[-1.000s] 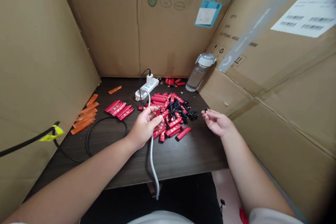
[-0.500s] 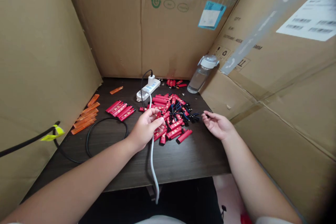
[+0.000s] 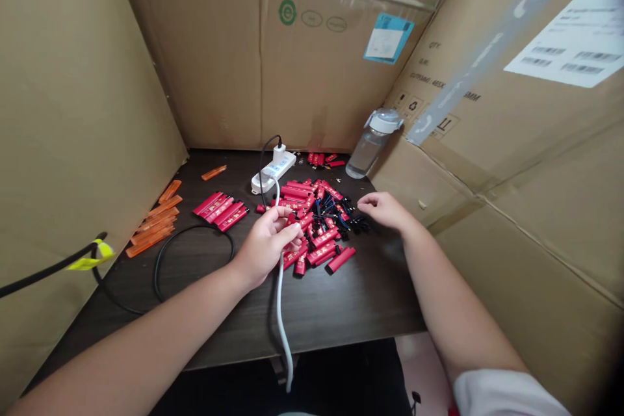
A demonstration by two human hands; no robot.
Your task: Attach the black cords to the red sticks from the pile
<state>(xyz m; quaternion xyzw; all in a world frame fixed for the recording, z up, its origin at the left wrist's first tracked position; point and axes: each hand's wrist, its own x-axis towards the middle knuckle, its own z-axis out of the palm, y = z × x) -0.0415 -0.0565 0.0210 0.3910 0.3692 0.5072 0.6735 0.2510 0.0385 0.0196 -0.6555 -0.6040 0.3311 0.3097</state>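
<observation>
Left hand (image 3: 273, 244) and left forearm (image 3: 170, 328) bare, right hand (image 3: 383, 210) and right forearm (image 3: 451, 292) bare too. White sleeve (image 3: 507, 393) on the right arm, plain loose cloth, hem near the elbow; sliver of pale cloth (image 3: 296, 413) at bottom edge. Black trousers (image 3: 351, 374), plain, fabric detail too dark to read.

Red sticks (image 3: 340, 260): well over ten, pile overlaps, no exact count. Orange strips (image 3: 213, 172): at least six. Dark leads (image 3: 361, 225): several, tangled. Hands (image 3: 270, 246): 2. Singles: bottle (image 3: 365, 153), power strip (image 3: 262, 182), white cable (image 3: 282, 325). Labels (image 3: 389, 38): 2. Cardboard walls (image 3: 214, 78): 3.
</observation>
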